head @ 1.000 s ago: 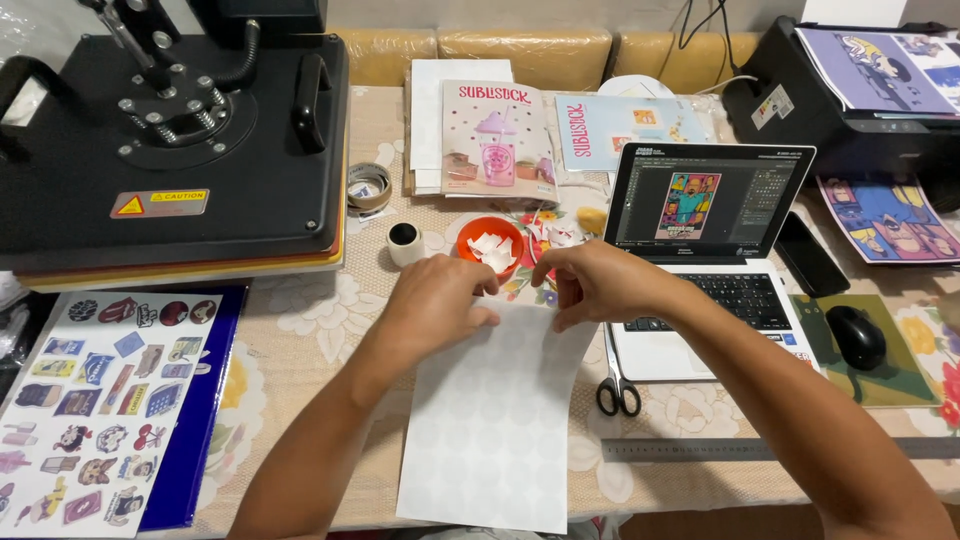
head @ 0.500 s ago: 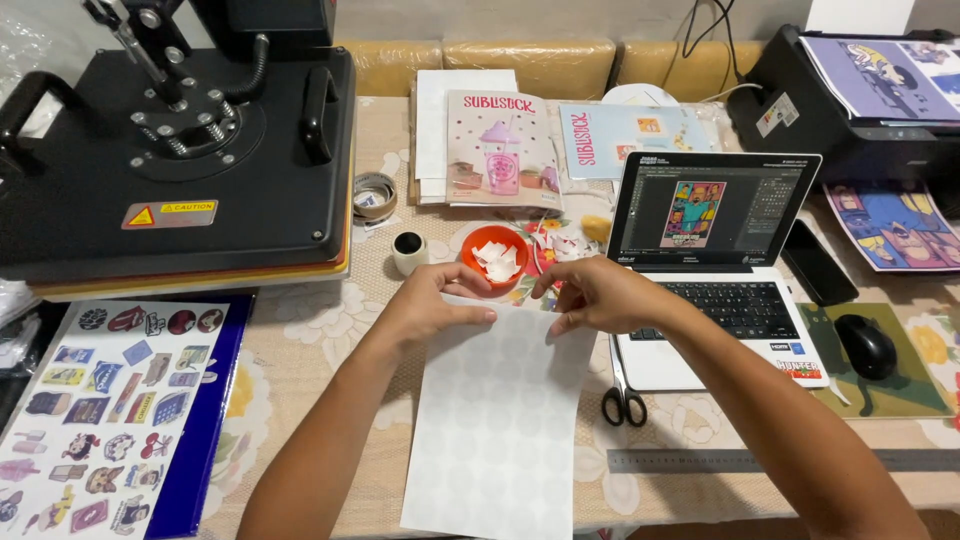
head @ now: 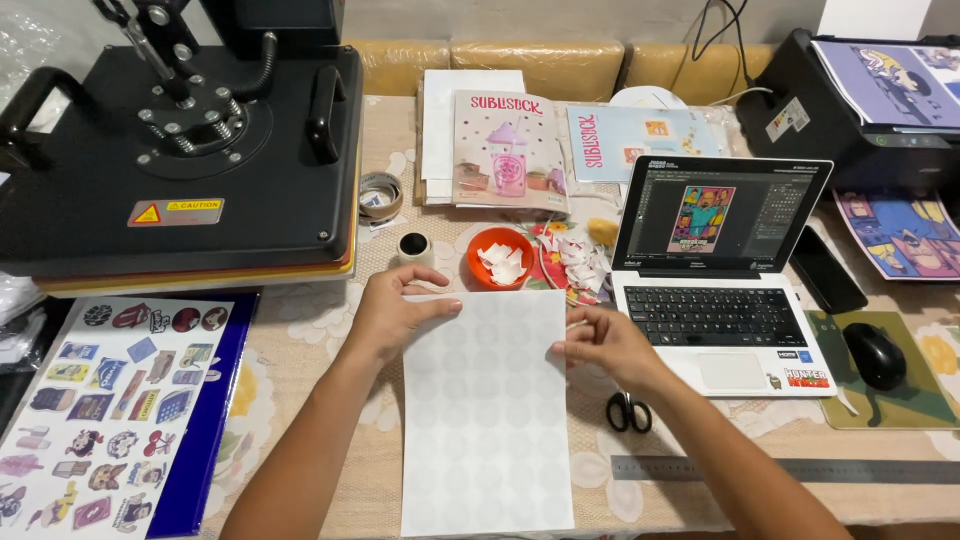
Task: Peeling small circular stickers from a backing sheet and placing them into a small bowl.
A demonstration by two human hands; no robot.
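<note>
I see a white sheet (head: pixel 487 410) of round stickers lying flat on the table (head: pixel 300 325), right in the middle, long side running toward me. My left hand (head: pixel 392 312) rests on its top left corner, fingers spread and pressing down, not closed around anything. My right hand (head: pixel 605 345) is at the sheet's right edge, near the top, with fingertips pinching the edge lightly.

The top edge of the sheet sits just below an orange bowl (head: pixel 500 256) full of white scraps. A small white roll (head: pixel 415 246) stands just left of the bowl. The right edge runs near a laptop (head: pixel 725 265), with scissors (head: pixel 628 410) lying in the narrow gap between them. A metal ruler (head: pixel 785 470) lies below the laptop, near the table's front edge.

On the left, there is open table between the sheet and a colourful sticker page (head: pixel 100 400). A big black press (head: pixel 180 150) fills the far left corner. The bottom edge of the sheet reaches close to the table's front edge.
</note>
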